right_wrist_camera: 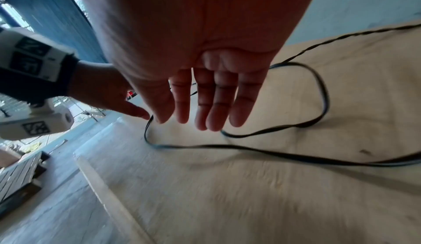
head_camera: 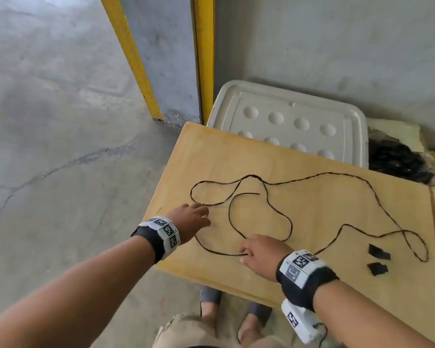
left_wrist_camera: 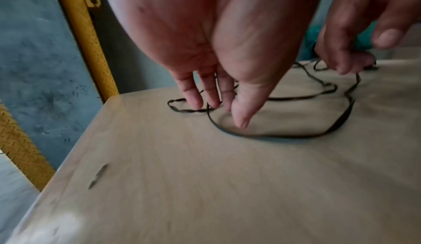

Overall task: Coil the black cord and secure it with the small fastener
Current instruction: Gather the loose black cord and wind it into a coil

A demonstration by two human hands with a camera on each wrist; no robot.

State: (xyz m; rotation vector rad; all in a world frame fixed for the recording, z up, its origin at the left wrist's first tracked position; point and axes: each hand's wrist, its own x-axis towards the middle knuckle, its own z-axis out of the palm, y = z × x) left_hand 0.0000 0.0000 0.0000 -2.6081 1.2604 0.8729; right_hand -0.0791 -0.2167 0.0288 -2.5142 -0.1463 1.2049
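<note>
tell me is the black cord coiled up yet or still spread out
Spread out. The black cord lies in loose, wandering loops across the wooden board, not gathered. Both the left hand and right hand hover over it, fingers straight.

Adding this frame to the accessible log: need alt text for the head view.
Two open hands, left hand and right hand, reach down onto a thin black cord sprawled in loose uncoiled loops on a pale wooden board. Two small black fasteners lie near the board's right end, apart from the hands.
</note>
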